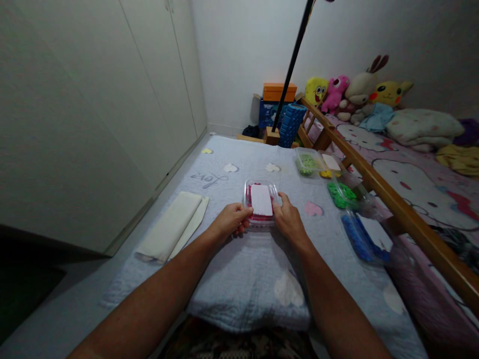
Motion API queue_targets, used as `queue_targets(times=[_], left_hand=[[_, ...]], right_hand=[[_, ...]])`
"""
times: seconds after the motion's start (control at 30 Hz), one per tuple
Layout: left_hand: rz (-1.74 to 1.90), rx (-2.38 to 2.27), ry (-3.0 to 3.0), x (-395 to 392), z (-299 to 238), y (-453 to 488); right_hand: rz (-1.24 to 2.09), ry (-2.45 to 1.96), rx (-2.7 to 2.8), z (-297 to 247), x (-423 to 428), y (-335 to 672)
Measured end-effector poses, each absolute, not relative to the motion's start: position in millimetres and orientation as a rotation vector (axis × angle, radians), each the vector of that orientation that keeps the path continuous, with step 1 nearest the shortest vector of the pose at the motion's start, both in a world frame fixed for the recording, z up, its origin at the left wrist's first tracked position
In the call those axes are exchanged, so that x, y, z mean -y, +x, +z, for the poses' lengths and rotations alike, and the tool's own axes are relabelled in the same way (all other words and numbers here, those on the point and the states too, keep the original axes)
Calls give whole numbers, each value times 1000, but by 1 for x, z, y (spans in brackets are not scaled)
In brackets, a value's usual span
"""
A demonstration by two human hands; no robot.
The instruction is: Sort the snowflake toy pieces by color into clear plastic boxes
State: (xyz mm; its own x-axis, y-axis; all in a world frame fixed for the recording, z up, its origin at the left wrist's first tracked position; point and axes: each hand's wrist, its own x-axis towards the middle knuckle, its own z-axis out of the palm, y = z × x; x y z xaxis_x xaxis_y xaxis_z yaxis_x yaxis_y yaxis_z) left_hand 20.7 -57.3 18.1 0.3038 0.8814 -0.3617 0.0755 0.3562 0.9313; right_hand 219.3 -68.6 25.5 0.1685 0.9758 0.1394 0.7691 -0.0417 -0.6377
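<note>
Between my two hands is a clear plastic container (261, 224) with red pieces inside and a blank white card (261, 199) at its top. My left hand (234, 218) grips the near left corner, thumb over the edge and fingers curled beneath. Along the right side, my right hand (287, 214) holds the container with its thumb near the card and its fingers around the wall. Whether the container rests on the cloth or is lifted slightly, I cannot tell.
A pale blue cloth (217, 219) with hearts covers the table. Folded cream fabric (170, 227) lies left. Along the right edge stand clear containers with light green pieces (307, 163), yellow pieces (329, 174), green pieces (341, 195) and blue pieces (357, 234), beside a wooden bed rail (377, 182).
</note>
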Motion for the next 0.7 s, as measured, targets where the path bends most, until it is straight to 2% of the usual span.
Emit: queue_targets(times=[0.27, 0.7], left_hand=[[563, -1239, 1173, 61, 25, 23], [556, -1188, 1128, 61, 17, 18]], right_hand=[[520, -1891, 1723, 32, 71, 219], [524, -1881, 1691, 27, 70, 219]])
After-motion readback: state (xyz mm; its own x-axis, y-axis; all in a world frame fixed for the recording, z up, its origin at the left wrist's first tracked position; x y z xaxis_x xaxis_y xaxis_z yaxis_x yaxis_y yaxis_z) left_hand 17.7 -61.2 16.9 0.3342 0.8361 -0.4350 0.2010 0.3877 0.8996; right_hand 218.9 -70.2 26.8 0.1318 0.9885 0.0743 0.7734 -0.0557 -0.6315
